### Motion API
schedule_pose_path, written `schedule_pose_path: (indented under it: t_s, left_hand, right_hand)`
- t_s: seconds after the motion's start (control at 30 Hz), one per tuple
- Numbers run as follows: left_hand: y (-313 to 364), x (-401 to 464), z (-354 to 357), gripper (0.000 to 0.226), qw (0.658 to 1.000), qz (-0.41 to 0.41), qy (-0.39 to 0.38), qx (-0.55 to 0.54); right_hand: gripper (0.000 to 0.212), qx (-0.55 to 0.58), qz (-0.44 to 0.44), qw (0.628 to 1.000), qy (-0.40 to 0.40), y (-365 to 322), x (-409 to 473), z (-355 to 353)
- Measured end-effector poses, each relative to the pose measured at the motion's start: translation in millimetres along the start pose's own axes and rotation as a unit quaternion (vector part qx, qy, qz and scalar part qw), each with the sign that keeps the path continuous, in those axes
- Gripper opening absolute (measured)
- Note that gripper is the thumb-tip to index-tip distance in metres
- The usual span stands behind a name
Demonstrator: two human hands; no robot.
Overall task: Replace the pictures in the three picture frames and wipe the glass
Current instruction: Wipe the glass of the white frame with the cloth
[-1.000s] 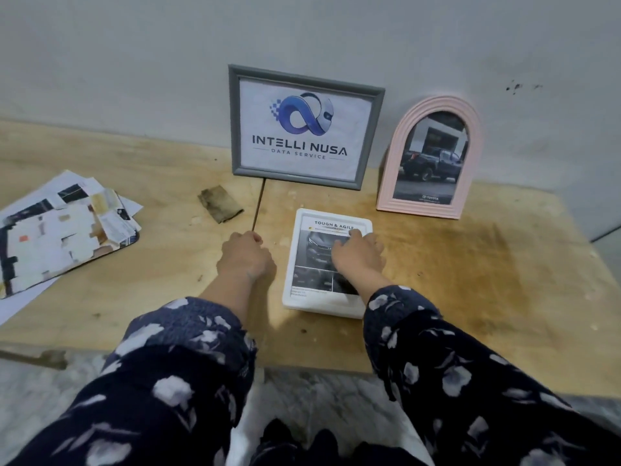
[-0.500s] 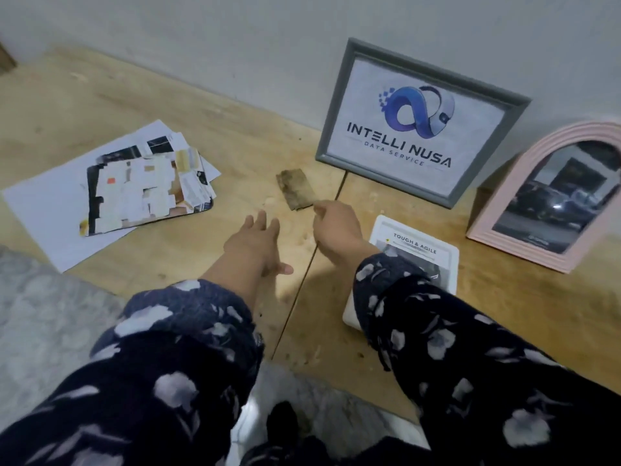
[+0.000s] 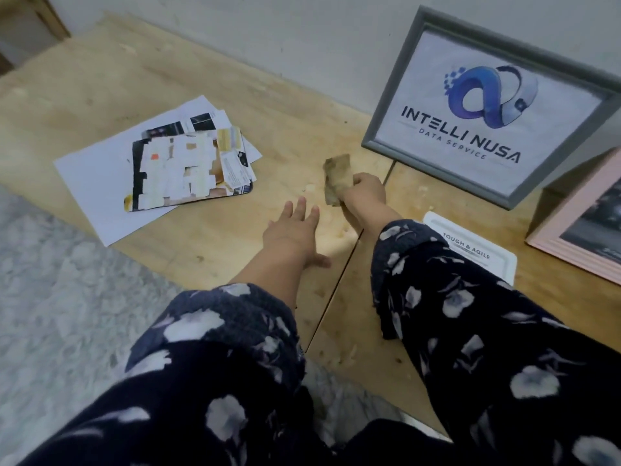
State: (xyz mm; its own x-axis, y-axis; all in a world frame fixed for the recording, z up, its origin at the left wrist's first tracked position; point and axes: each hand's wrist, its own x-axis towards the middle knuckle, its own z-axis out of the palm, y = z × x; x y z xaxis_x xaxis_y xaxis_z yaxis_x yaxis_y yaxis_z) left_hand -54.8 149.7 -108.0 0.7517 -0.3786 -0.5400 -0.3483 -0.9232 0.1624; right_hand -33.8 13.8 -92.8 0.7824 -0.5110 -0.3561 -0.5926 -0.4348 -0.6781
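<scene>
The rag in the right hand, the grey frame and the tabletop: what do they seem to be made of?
Rag: soft cloth, brownish and stained; it crumples in the right hand.
Grey frame: matte grey moulding, painted wood or plastic, cannot tell which; any glazing over the print shows no clear glare.
Tabletop: pale unfinished plywood or board, judging by faint grain, scuffs and a seam between panels.

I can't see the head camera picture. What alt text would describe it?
A person's right hand grips a brownish cloth on a wooden board, the left hand open beside it. A grey frame leans on the wall, a white frame lies flat, and loose pictures lie left.
</scene>
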Motion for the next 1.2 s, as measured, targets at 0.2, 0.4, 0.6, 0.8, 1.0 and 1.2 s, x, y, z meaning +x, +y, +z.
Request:
schedule_pose_path:
  t_s: [0.2, 0.4, 0.6, 0.8, 1.0, 1.2]
  left_hand:
    - [5, -1, 0, 0.112, 1.0, -0.013, -0.007, 0.008]
    - [16, -19, -5, 0.099, 1.0, -0.012, -0.008, -0.021]
    - [61, -50, 42, 0.078, 0.984, 0.12, 0.12, -0.047]
    - [91, -74, 91, 0.098, 0.975, 0.169, 0.145, -0.009]
    - [93, -79, 101, 0.092, 0.964, 0.175, 0.197, 0.039]
    - [96, -76, 101, 0.094, 0.965, 0.165, 0.2, 0.032]
  right_hand:
    - [0.017, 0.336, 0.077, 0.933, -0.106, 11, -29, -20]
    - [0.034, 0.441, 0.089, 0.888, -0.097, 35, -60, -65]
    - [0.031, 0.225, 0.003, 0.969, 0.101, 70, -71, -116]
    - [0.012, 0.216, -0.016, 0.969, 0.117, 97, -67, -129]
    - [0.021, -0.041, -0.144, 0.968, 0.2, 100, -50, -130]
    - [0.052, -0.251, -0.156, 0.954, 0.051, 117, -47, -107]
